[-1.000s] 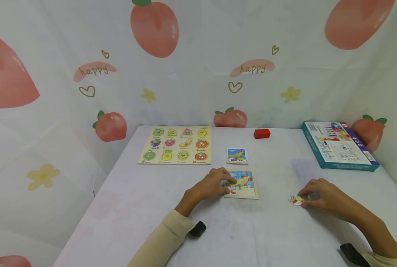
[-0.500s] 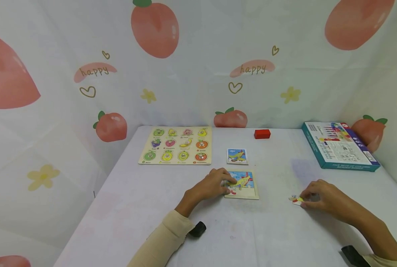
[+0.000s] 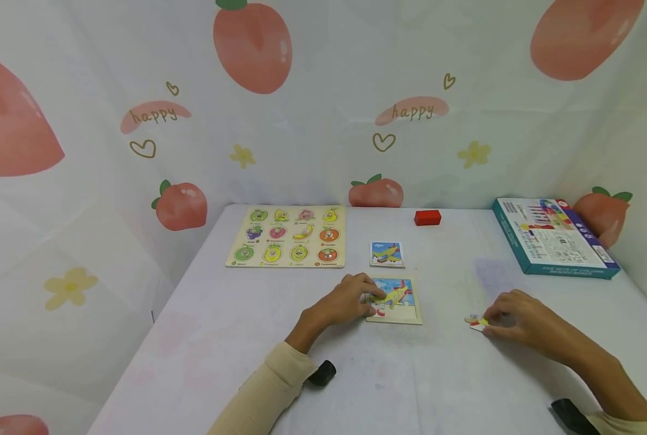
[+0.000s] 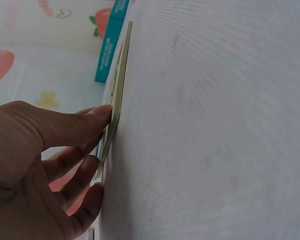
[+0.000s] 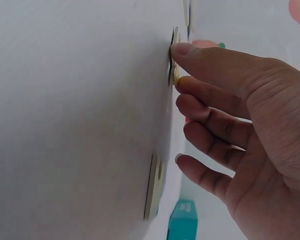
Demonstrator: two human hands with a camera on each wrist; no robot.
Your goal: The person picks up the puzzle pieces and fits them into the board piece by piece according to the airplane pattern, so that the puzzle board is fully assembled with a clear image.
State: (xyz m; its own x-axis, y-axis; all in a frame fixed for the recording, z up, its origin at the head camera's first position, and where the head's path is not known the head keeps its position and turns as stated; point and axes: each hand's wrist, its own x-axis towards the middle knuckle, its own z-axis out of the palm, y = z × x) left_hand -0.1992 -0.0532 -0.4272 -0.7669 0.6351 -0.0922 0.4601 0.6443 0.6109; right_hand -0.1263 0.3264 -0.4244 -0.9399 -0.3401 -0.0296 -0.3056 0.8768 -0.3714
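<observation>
In the head view, my left hand (image 3: 350, 298) holds the left edge of a square wooden puzzle board (image 3: 403, 315). Its fingertips lie over the picture of a yellow airplane; the board's lower part shows bare wood. Seen from the left wrist, the thumb (image 4: 99, 114) presses at the board's edge with the other fingers curved beside it. To the right of the board, my right hand (image 3: 524, 320) pinches a small puzzle piece (image 3: 476, 324) printed in red, yellow and white. The right wrist view shows the piece edge-on between thumb and index finger, close over the table.
A picture card of the airplane (image 3: 386, 254) lies behind the board. Further back are a fruit puzzle board (image 3: 285, 241), a red block (image 3: 428, 218) and a teal box (image 3: 559, 235). Another flat pale-edged piece (image 5: 154, 187) lies on the table below the right fingers.
My right hand has shifted slightly left with the puzzle piece between its fingers. The left hand and the puzzle board have stayed in place.
</observation>
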